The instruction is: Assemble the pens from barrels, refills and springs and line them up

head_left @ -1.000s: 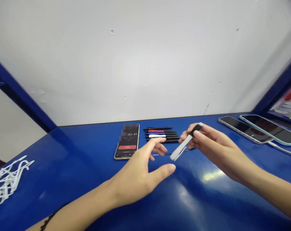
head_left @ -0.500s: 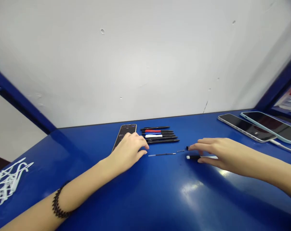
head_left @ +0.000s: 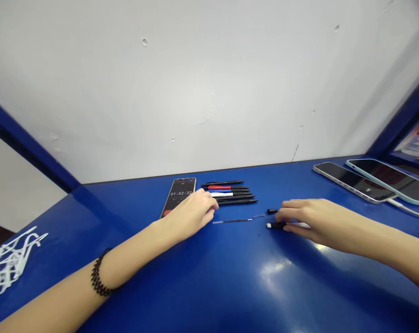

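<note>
My left hand rests with loosely bent fingers at the left ends of a row of pens, thumb and forefinger slightly apart. Several of these pens are black, some with red, blue or white sections. In front of the row lies a thin pen refill, with a small spring off its tip. My right hand hovers low over a black-and-white pen barrel, its thumb overlapping the barrel. A short black pen part lies by its fingertips. The fingers are apart; contact is hard to judge.
A phone showing a timer lies beside my left hand. Two more phones lie at the right, with a white cable. A bundle of white strips is at the left. A white wall borders the blue table.
My left hand has shifted slightly right towards the pens, uncovering more of the timer phone. My right fingertips have drawn back from the short black part, showing more of it.
</note>
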The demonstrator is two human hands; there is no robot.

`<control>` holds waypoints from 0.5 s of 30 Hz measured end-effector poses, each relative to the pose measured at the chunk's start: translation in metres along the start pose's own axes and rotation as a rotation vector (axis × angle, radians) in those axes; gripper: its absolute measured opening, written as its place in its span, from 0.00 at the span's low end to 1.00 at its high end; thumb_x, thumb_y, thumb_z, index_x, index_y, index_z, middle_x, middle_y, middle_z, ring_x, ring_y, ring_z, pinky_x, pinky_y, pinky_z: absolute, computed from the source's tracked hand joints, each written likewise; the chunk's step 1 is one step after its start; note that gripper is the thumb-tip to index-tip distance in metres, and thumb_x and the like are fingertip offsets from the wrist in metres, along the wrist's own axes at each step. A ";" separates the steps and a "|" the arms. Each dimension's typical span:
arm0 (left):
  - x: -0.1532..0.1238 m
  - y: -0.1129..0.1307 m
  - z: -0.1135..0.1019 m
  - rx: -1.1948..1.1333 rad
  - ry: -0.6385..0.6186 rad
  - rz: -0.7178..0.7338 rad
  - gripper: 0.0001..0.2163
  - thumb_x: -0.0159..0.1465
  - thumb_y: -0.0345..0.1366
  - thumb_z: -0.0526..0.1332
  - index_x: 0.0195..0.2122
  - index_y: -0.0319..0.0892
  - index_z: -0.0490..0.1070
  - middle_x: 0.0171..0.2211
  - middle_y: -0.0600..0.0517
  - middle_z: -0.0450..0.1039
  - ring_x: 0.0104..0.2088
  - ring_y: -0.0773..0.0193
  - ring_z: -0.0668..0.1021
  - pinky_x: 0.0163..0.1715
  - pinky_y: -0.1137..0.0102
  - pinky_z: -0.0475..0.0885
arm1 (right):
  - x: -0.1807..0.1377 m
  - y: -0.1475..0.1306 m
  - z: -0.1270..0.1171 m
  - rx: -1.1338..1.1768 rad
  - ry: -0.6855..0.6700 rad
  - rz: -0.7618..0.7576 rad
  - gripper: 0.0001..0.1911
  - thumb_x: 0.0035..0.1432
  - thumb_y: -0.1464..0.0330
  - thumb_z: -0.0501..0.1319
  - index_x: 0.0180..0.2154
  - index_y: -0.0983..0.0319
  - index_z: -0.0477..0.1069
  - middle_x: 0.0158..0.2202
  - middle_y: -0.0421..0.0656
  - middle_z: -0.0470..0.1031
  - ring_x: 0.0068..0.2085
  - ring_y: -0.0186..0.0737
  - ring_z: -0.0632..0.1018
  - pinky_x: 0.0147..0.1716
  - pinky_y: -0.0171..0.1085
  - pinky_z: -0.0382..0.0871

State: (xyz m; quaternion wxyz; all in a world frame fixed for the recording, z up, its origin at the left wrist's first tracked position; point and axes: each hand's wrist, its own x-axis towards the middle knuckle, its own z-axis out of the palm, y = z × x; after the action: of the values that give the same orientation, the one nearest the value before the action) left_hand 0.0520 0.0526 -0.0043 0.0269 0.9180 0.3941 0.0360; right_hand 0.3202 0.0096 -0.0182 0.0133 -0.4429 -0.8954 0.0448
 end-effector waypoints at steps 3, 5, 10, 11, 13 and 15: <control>-0.002 -0.001 -0.005 -0.082 0.012 -0.034 0.08 0.59 0.27 0.54 0.33 0.41 0.72 0.34 0.53 0.74 0.37 0.65 0.73 0.37 0.74 0.66 | 0.000 0.000 -0.001 0.010 0.001 0.018 0.10 0.57 0.71 0.51 0.37 0.58 0.69 0.32 0.42 0.72 0.31 0.41 0.74 0.28 0.38 0.66; -0.004 -0.001 -0.007 -0.124 0.028 -0.061 0.08 0.59 0.28 0.54 0.33 0.43 0.72 0.34 0.55 0.74 0.36 0.67 0.74 0.36 0.75 0.67 | 0.000 0.002 -0.004 0.039 0.020 0.066 0.08 0.56 0.70 0.51 0.35 0.58 0.69 0.31 0.41 0.72 0.30 0.40 0.74 0.28 0.38 0.66; -0.007 -0.003 -0.002 -0.162 0.090 -0.154 0.10 0.58 0.30 0.52 0.32 0.43 0.73 0.33 0.53 0.74 0.35 0.64 0.74 0.35 0.72 0.67 | -0.002 0.017 -0.007 0.111 0.208 0.327 0.10 0.55 0.64 0.52 0.36 0.59 0.68 0.26 0.41 0.73 0.26 0.40 0.73 0.25 0.37 0.66; -0.006 -0.004 0.001 -0.163 0.093 -0.165 0.10 0.58 0.30 0.52 0.32 0.43 0.73 0.32 0.53 0.74 0.34 0.64 0.74 0.34 0.72 0.67 | -0.002 0.020 -0.005 0.116 0.231 0.376 0.11 0.55 0.64 0.52 0.38 0.60 0.68 0.26 0.41 0.73 0.26 0.40 0.73 0.25 0.36 0.65; -0.005 -0.005 0.005 -0.160 0.086 -0.177 0.10 0.56 0.30 0.53 0.30 0.43 0.74 0.30 0.53 0.75 0.33 0.63 0.74 0.34 0.71 0.67 | -0.001 0.025 0.002 0.138 0.238 0.431 0.12 0.54 0.66 0.52 0.40 0.62 0.66 0.25 0.41 0.73 0.25 0.40 0.74 0.24 0.36 0.65; -0.003 -0.005 0.008 -0.150 0.076 -0.180 0.09 0.55 0.29 0.53 0.28 0.42 0.74 0.28 0.53 0.75 0.32 0.62 0.74 0.34 0.70 0.66 | 0.001 0.026 0.010 0.171 0.216 0.434 0.13 0.54 0.67 0.52 0.42 0.62 0.64 0.25 0.41 0.74 0.26 0.40 0.74 0.24 0.36 0.65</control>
State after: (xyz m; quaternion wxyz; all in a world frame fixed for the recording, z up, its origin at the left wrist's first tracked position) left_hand 0.0471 0.0539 -0.0125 0.0836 0.8722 0.4720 0.0975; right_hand 0.3394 0.0254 -0.0301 0.1366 -0.6243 -0.7655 0.0746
